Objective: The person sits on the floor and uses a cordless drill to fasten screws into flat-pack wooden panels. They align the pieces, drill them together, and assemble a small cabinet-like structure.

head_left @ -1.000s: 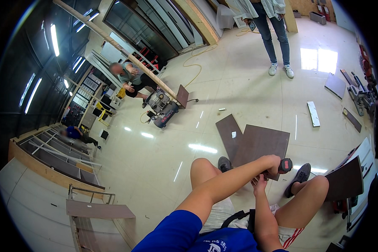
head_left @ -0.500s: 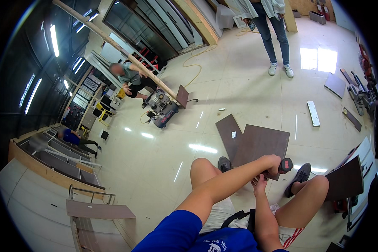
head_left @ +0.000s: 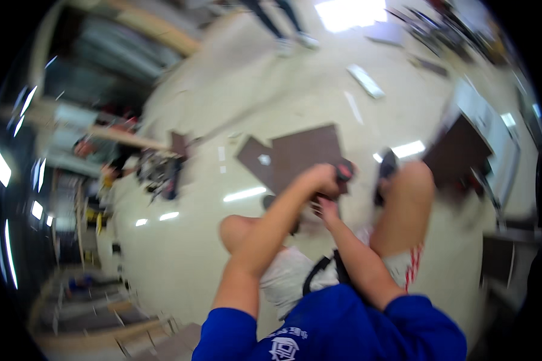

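My left hand is closed around a black and red cordless drill, held low between my knees. Close under it, my right hand has its fingers curled at the drill's front end; what they pinch is hidden and blurred. Just beyond my hands lies a large dark brown panel on the floor. A narrower brown panel with a white label is partly tucked against its left side.
Another brown panel leans beside white boards at the right. A white strip lies on the floor ahead. An air compressor stands at the left with a blurred person behind it. A standing person's legs show at the top.
The view has swung to the right and blurred, so panels and compressor shift left in the picture. My hands keep together at the drill.
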Motion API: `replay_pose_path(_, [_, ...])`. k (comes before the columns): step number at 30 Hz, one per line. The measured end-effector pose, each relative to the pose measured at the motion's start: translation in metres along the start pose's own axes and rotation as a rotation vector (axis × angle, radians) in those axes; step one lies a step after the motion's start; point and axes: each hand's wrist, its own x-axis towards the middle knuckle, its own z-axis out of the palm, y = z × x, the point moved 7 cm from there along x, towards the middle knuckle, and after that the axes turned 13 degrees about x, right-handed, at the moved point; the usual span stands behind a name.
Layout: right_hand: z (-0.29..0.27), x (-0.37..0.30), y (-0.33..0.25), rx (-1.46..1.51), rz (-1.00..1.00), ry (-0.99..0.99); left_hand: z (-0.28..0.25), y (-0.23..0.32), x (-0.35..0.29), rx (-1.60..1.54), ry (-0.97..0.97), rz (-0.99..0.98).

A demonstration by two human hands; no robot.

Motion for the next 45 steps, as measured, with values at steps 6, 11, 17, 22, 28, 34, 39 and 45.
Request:
replay_pose_path(6, [-0.016,0.009,-0.011,-0.029,0.060,0.185,0.020,-0.005,0.039,-0.170,-0.030,0.028])
replay_pose_path(11, [-0.012,0.014,0.001,0.064,0.031,0.183,0.026,-0.014,0.036,-0.209,-0.068,-0.012])
replay_pose_path(17, [-0.015,0.017,0.006,0.055,0.008,0.187,0.014,-0.004,0.021,-0.190,-0.109,-0.023])
replay_pose_path(22, [-0.013,0.018,0.003,0.016,-0.001,0.199,0.016,-0.009,0.023,-0.219,-0.083,-0.036])
replay_pose_path(28, [-0.012,0.017,-0.010,-0.213,0.006,0.217,0.025,-0.021,0.026,-0.254,-0.060,-0.061])
replay_pose_path(34, [-0.019,0.013,-0.019,-0.316,-0.038,0.394,0.025,-0.019,0.019,-0.398,-0.060,-0.058])
replay_pose_path(39, [-0.010,0.023,-0.001,0.139,0.018,0.332,0.024,-0.023,0.020,-0.414,-0.119,-0.033])
replay_pose_path(45, [-0.005,0.037,0.007,0.311,0.014,0.149,0.028,-0.025,0.023,-0.512,-0.121,-0.047])
